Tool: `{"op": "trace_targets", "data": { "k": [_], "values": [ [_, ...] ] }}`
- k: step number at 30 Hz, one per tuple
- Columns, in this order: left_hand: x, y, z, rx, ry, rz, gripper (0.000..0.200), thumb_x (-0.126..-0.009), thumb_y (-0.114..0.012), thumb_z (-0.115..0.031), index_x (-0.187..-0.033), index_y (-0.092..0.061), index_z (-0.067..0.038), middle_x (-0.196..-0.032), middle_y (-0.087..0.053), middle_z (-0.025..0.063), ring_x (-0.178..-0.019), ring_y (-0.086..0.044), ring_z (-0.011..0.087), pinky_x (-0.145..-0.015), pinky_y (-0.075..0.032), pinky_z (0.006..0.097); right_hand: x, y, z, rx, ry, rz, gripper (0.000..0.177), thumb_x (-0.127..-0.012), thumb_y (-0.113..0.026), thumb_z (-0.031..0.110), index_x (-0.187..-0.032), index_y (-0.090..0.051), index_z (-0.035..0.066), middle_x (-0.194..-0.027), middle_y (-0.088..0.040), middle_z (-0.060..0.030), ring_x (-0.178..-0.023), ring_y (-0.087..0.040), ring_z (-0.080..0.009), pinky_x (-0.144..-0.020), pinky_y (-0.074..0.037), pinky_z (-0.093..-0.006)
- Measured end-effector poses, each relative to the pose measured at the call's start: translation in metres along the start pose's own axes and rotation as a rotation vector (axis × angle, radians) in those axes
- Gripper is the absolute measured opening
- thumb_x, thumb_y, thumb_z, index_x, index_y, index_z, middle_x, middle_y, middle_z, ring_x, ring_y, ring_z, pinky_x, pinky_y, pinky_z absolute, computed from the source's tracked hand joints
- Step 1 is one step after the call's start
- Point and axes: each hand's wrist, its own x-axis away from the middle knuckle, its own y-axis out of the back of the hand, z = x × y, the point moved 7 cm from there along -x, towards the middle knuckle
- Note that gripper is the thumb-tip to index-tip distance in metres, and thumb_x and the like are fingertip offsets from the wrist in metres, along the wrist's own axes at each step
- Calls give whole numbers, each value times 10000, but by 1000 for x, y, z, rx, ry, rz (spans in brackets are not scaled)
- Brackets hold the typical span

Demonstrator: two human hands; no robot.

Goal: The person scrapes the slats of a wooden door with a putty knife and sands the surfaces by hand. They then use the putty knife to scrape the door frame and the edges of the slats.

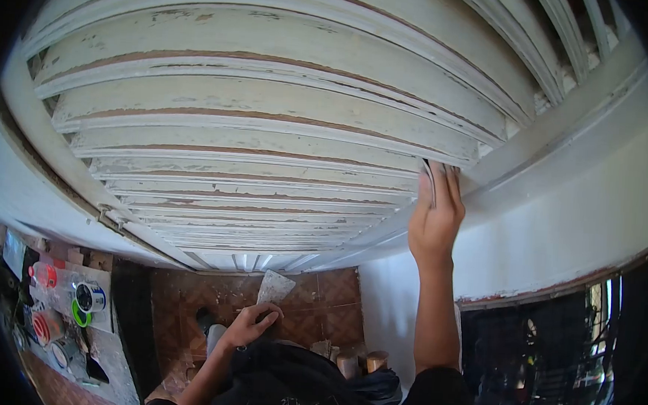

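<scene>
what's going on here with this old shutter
A person is working on a white louvered shutter whose paint is worn and flaking. Their right hand is raised to the right end of one slat, the fingers pressing what looks like a folded sheet of sandpaper against it. Their left hand is down low, gripping a putty knife with its blade pointing up, clear of the shutter. Paint cans sit on a surface at lower left.
</scene>
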Motion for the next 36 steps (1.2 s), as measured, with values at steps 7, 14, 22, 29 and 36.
{"op": "trace_targets", "data": {
  "k": [7,14,22,29,36],
  "values": [
    [11,21,-13,19,-146,46,204,-1027,-551,-197,-1066,-645,-20,-707,-549,-15,-611,-532,46,-535,-426,230,20,2,16,-27,24,-62,404,-1006,-454,14,-1401,-503,-60,-1463,-491,-235,-1409,-408,-394,-1137,-346,-446],
    [43,81,5,2,-43,-26,168,-990,-587,-143,-1062,-654,-5,-882,-682,82,-860,-645,165,-802,-512,318,17,-54,134,-226,154,-60,452,-949,-473,-39,-1400,-503,-55,-1478,-481,-210,-1445,-358,-350,-1203,-283,-461],
    [72,145,1,-108,-134,64,168,-984,-590,-127,-1052,-673,3,-947,-710,95,-913,-660,162,-817,-510,309,20,-31,97,-184,-255,-240,407,-982,-489,-6,-1379,-551,58,-1401,-563,-171,-1343,-493,-341,-1079,-472,-439],
    [107,200,9,-90,-135,-22,159,-985,-588,-116,-1041,-677,2,-938,-702,84,-897,-646,144,-807,-508,293,4,-82,201,48,20,-166,394,-967,-518,-6,-1360,-555,-14,-1451,-508,-208,-1405,-412,-384,-1129,-393,-465],
    [138,213,15,-86,-71,32,179,-991,-589,-140,-1052,-669,8,-912,-680,47,-850,-613,102,-759,-501,271,11,-36,113,222,-238,-334,431,-972,-499,7,-1403,-501,-10,-1471,-476,-217,-1397,-418,-376,-1106,-432,-447]
  ]
}}
